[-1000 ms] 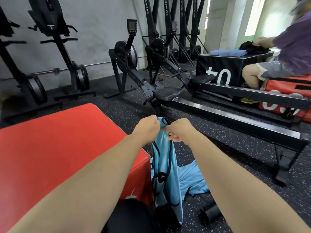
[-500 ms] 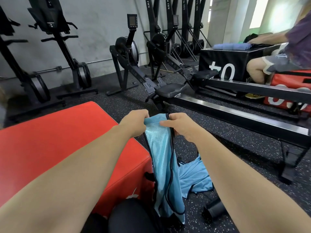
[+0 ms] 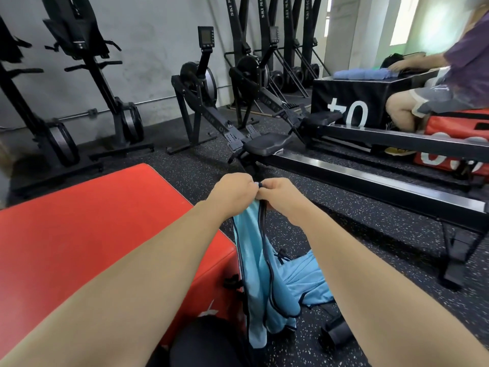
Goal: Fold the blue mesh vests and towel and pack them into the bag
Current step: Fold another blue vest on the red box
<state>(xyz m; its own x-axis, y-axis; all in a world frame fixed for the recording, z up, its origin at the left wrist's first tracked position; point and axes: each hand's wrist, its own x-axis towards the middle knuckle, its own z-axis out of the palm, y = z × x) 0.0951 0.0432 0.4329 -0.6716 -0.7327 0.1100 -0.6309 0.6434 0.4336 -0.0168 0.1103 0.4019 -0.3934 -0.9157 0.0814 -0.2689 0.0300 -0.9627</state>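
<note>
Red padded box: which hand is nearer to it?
Left. The left hand grips the vest just beside the red padded box; the right hand grips it farther right.

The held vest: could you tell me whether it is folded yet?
Not neatly: the vest hangs loose, its top pinched by left hand and right hand.

Daylight enters by a window (image 3: 399,19) far beyond and right of the red block (image 3: 79,234); the pane is blown out. Elsewhere the light is even and shadows are soft. The seated person (image 3: 471,62) by that window is blurred. Just right of the block, the left hand (image 3: 232,192), the right hand (image 3: 280,197) and the blue mesh vest (image 3: 254,274) they grip are sharp.
</note>
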